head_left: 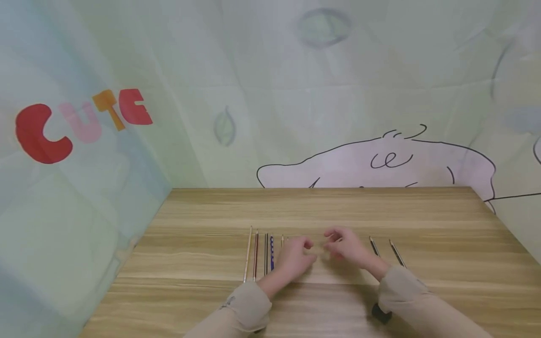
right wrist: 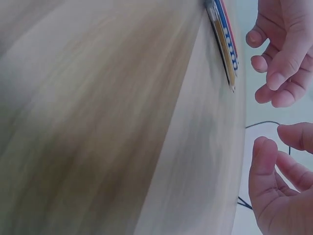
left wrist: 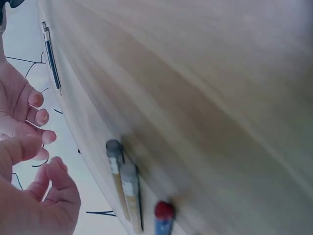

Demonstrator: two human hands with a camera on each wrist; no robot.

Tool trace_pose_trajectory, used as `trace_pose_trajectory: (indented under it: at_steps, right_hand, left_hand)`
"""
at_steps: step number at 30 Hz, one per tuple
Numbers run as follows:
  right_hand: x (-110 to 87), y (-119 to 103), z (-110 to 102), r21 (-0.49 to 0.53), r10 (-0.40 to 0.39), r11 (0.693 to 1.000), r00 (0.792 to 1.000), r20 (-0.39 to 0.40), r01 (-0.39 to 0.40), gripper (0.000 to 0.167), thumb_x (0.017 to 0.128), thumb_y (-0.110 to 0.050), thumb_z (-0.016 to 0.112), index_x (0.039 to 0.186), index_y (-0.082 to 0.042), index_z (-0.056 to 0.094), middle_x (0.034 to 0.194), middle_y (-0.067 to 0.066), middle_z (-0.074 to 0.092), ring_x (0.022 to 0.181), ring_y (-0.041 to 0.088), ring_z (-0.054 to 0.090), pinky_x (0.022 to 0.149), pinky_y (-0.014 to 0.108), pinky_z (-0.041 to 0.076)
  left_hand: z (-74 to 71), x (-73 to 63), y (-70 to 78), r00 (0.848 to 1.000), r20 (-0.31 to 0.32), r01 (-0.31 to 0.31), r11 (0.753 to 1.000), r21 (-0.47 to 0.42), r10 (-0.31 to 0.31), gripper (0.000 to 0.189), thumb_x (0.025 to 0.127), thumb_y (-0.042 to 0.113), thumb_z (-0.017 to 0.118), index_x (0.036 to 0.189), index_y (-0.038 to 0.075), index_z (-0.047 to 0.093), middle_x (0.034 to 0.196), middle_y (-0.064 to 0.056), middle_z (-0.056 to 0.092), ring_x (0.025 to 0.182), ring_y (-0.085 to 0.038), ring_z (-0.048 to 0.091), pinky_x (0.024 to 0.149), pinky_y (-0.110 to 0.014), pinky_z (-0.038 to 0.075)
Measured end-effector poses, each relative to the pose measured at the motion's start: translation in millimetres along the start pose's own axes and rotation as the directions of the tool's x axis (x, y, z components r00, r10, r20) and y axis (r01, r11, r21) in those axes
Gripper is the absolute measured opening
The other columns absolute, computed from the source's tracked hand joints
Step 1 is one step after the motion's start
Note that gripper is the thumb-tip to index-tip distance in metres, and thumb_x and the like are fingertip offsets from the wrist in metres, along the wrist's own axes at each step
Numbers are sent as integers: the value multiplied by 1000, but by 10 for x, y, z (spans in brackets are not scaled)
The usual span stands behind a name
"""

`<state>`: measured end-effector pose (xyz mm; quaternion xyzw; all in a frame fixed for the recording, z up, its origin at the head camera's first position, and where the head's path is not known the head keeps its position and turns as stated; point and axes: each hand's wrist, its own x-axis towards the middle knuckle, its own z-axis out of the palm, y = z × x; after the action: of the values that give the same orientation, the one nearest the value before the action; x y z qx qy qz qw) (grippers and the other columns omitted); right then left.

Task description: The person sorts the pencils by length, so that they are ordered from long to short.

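Note:
Over the middle of the table the left hand (head_left: pixel 294 257) and right hand (head_left: pixel 348 248) face each other with a small gap between them. Their fingers are loosely bent, and neither hand holds anything. Left of the left hand lie a light wood pencil (head_left: pixel 248 253), a dark red pencil (head_left: pixel 255 256), a black pencil (head_left: pixel 266 253) and a blue patterned pencil (head_left: pixel 272 251), side by side. Another light-coloured pencil (head_left: pixel 282 241) is partly hidden behind that hand. Two dark pencils (head_left: pixel 374 246) lie apart beyond the right wrist, their lower ends hidden by the arm.
The wood-grain table (head_left: pixel 203 211) ends at a back edge against a pale printed curtain (head_left: pixel 190 70). In the left wrist view, pencil ends (left wrist: pixel 129 186) and a red-tipped blue end (left wrist: pixel 164 213) lie close to the camera. Black wristwear (head_left: pixel 381 313) shows below the right sleeve.

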<state>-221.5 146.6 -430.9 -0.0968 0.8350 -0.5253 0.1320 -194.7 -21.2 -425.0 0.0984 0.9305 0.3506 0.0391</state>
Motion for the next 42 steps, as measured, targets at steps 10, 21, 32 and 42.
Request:
trace_pose_trajectory:
  at_steps: [10,21,32,42]
  right_hand:
    - [-90,48,-231,-15,38,999,998,-48,-39,31,82,-6,57,109,7,50,90,17,57,65,19,58,56,34,50]
    - [-192,94,-504,-47,44,998,996,-82,-48,35,81,-7,58,111,10,48,92,22,56,63,18,56,57,34,48]
    - [-312,176,-779,-79,55,995,992,-110,-64,37,84,-5,52,115,12,44,96,25,55,69,18,57,58,31,49]
    - [-398,353,-978,-140,85,984,980,-178,-111,36,83,-5,54,113,12,44,92,23,56,64,15,54,53,28,47]
  left_hand:
    - [188,63,96,998,50,-35,984,-174,44,39,74,12,65,111,7,56,106,-6,60,84,-14,58,71,-24,48]
    - [353,95,275,992,27,-114,979,-168,120,36,73,12,65,107,6,58,97,-5,63,84,-16,60,72,-21,46]
    - [500,118,447,997,45,-58,973,-222,69,33,72,12,66,104,8,59,86,0,66,73,-9,60,65,-19,44]
    - [641,169,568,998,62,29,975,-221,-15,34,70,14,67,103,8,59,78,0,67,66,-6,59,60,-18,44]
